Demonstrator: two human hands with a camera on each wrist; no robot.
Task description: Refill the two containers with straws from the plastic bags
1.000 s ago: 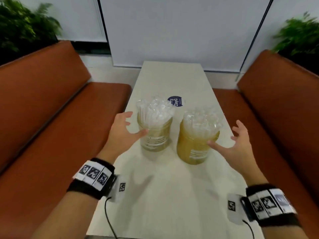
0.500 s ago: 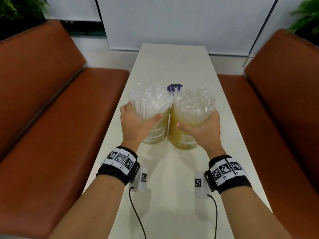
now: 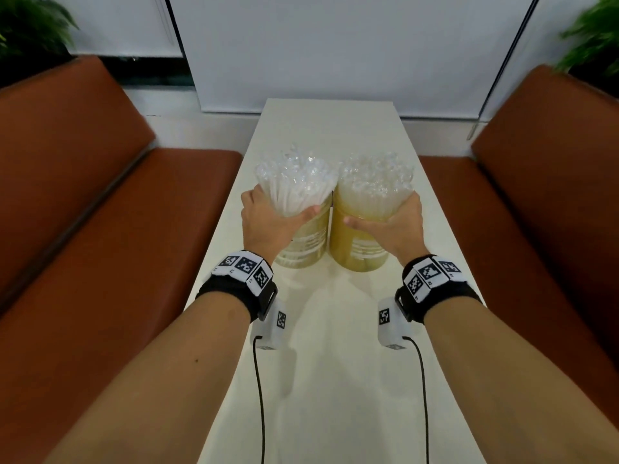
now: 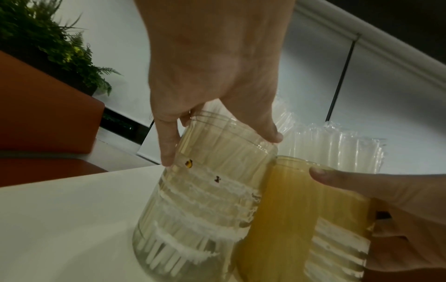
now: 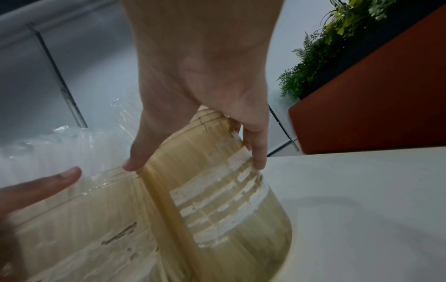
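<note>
Two clear jars stand side by side, touching, on the white table [image 3: 335,363]. The left jar [image 3: 306,241] [image 4: 205,200] is pale and the right jar [image 3: 355,249] [image 5: 229,200] is amber. Both are packed with wrapped clear straws [image 3: 294,182] [image 3: 376,180] that stick out above the rims. My left hand [image 3: 268,219] [image 4: 212,76] grips the left jar near its rim, thumb at the front. In the same way my right hand [image 3: 392,222] [image 5: 205,85] grips the right jar at its top.
Orange-brown bench seats [image 3: 100,262] [image 3: 536,229] run along both sides of the narrow table. A white wall panel [image 3: 335,51] closes the far end, with green plants [image 3: 30,31] [image 3: 593,38] behind the seat backs. Cables [image 3: 259,396] hang from my wrist units.
Both hands went from open beside the jars to gripping them. The two jars were pushed together until they touch and now sit a little farther along the table.
</note>
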